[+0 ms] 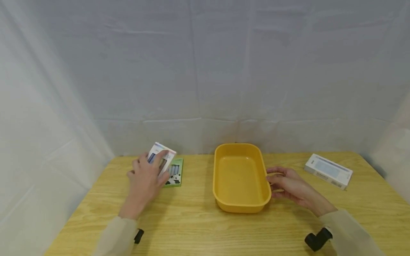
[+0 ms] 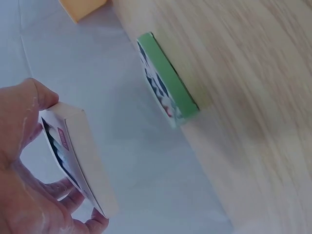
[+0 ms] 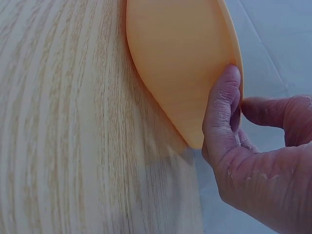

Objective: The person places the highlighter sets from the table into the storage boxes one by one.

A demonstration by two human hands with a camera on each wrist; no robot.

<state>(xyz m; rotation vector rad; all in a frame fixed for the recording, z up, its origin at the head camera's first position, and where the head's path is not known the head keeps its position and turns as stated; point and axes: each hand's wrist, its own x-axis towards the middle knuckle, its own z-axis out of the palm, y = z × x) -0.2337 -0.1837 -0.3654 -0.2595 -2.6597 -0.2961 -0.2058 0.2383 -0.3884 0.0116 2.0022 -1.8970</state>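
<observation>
My left hand grips a white cardboard box with coloured shapes on its face, holding it tilted above the table. Thumb and fingers clasp its edges in the left wrist view, where the pale side of the box faces the camera. Beyond it lies a flat green box printed with a panda and a row of sticks. At the middle stands a yellow plastic tub, nothing inside. My right hand pinches its right rim, the thumb on one side and fingers against the outer wall.
A white and pale-blue box lies at the right on the wooden table. White sheeting hangs right behind the table's back edge and along both sides.
</observation>
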